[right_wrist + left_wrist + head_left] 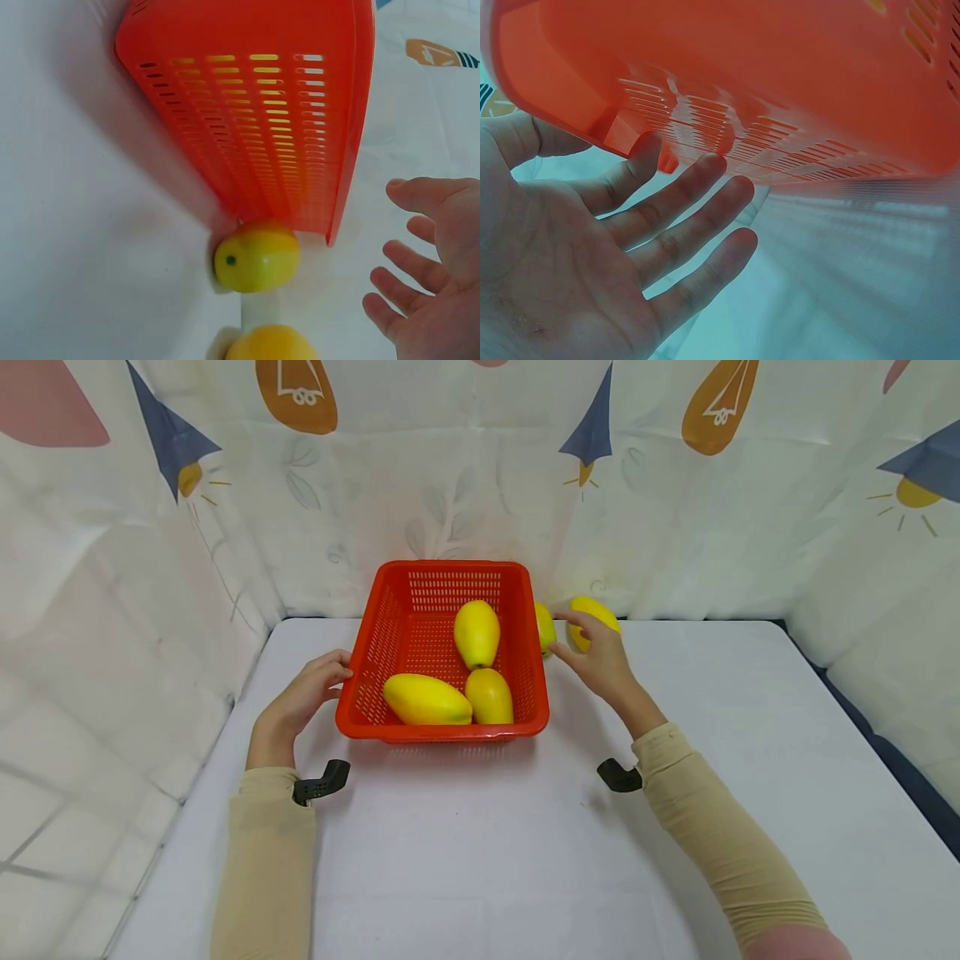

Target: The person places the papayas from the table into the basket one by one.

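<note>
Red plastic basket: located at the far side of the white table, containing three yellow fruits. Left hand: fingers relaxed, touching the basket's left side. Right hand: released, fingers spread. Green-yellow fruit: just left of the right hand, beside the basket's right wall. Outer yellow fruit: farther right, partly behind the right hand.

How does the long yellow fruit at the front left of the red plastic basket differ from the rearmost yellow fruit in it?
The long yellow front-left fruit lies roughly crosswise; the rearmost oval yellow fruit points front to back. In the head view, the front-left fruit also looks longer than the rearmost fruit. Both are yellow and inside the red plastic basket.
</note>
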{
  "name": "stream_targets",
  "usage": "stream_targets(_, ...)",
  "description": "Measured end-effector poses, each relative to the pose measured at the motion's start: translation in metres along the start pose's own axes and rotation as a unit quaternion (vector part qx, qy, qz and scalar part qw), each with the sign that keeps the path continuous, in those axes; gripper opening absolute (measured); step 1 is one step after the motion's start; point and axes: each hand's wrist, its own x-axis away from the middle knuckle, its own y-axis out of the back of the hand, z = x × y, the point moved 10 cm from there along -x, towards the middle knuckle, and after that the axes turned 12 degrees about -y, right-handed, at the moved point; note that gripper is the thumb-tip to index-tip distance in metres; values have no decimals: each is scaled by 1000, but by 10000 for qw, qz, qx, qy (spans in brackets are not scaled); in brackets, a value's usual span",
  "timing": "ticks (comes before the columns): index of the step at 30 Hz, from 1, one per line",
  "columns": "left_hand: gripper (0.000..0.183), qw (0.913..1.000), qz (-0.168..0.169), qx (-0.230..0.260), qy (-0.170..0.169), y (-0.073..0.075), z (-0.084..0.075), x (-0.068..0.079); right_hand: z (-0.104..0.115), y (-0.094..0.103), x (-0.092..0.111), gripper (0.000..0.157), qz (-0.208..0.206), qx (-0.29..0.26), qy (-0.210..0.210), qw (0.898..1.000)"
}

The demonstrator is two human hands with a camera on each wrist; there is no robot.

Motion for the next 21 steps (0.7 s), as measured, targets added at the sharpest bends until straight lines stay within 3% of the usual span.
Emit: stream_targets(21, 24, 10000, 12, 18, 38, -1, -1, 1, -14, 12, -2, 47, -337, 111, -49, 9994)
